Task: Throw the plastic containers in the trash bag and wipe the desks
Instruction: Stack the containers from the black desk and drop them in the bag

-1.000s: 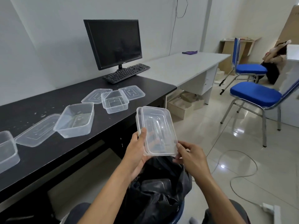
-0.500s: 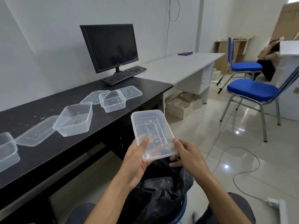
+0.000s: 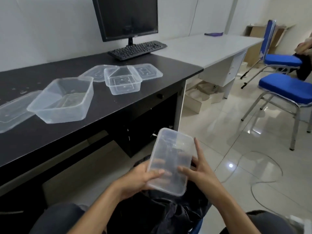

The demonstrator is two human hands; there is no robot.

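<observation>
Most of the job looks undone. On the black desk surface (image 3: 118, 105) lie a flat clear plastic lid (image 3: 13, 112), a large clear rectangular tub (image 3: 64, 100), a smaller clear tub (image 3: 123, 81) and further clear lids (image 3: 148, 71), none binned or wiped. The left hand (image 3: 140, 179) grips a clear rectangular plastic container (image 3: 172, 159) just above the black trash bag (image 3: 168, 215). The right hand (image 3: 200, 173) steadies it with straight fingers.

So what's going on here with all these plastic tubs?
A person is tidying up. Their left hand grips a clear plastic container, and the right hand touches its side with straight fingers, just above a black trash bag between their knees. A big container, a smaller container and some lids lie on the black desk, not yet binned.
</observation>
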